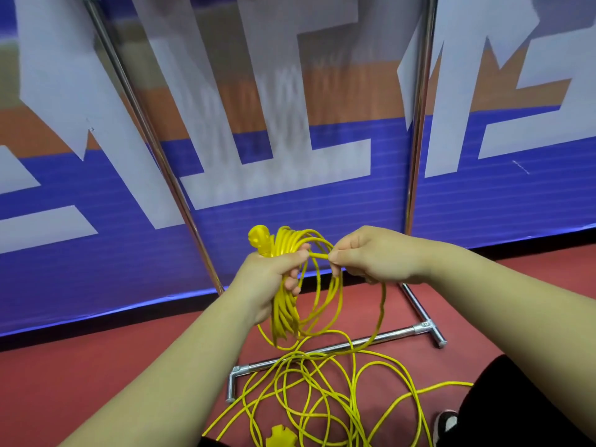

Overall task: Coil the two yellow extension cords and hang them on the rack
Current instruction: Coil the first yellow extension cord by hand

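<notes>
Two hands, left (269, 280) and right (377, 256), grip cord (284, 312); banner (322, 217) lettering unreadable.

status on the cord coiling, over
Left hand grips coiled yellow extension cord bundle. Right hand pinches its next loop. Loose yellow cord heaped on floor across chrome rack base.

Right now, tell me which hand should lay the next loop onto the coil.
Right. The left hand grips the coil below its plug, so it is occupied. The right hand pinches the cord that trails to the floor, ready to feed it.
</notes>
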